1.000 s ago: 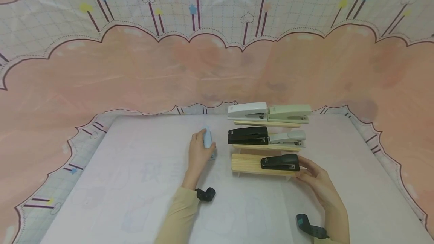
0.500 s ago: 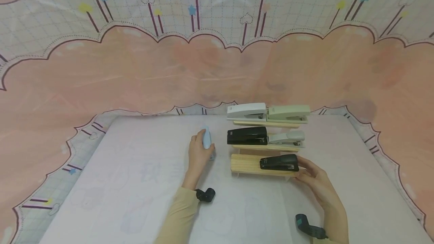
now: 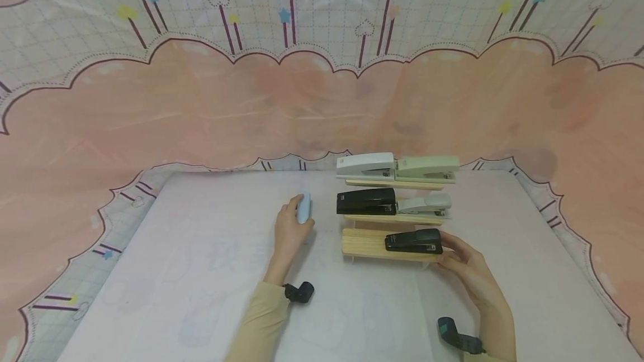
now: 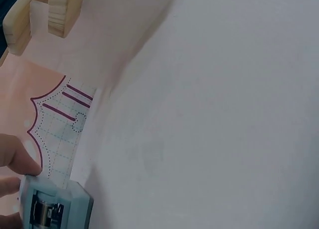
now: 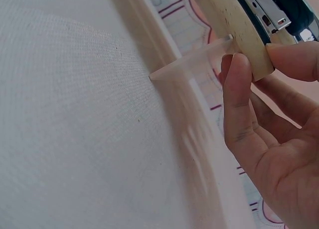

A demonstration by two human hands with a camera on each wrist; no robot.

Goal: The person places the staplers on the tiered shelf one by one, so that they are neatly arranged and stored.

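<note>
In the head view my left hand (image 3: 289,234) holds a light blue stapler (image 3: 304,209) left of a tiered wooden display rack (image 3: 363,243). The left wrist view shows one end of this stapler (image 4: 56,204) with fingertips against its side. My right hand (image 3: 475,275) grips the right end of the rack's lowest board, beside a small dark stapler (image 3: 415,241). Up close in the right wrist view, fingers and thumb pinch the board's end (image 5: 249,39). The board's left half is bare wood.
A black stapler (image 3: 366,201) and a pale grey one (image 3: 425,204) occupy the middle tier. On the top tier stand a white stapler (image 3: 365,166) and a light green one (image 3: 427,168). A white-covered table (image 3: 201,250) lies below, with a patterned cloth (image 3: 251,99) behind.
My left hand has shifted slightly left and towards me with the light blue stapler, whose lower end no longer shows beyond the thumb. The right hand stays on the rack.
</note>
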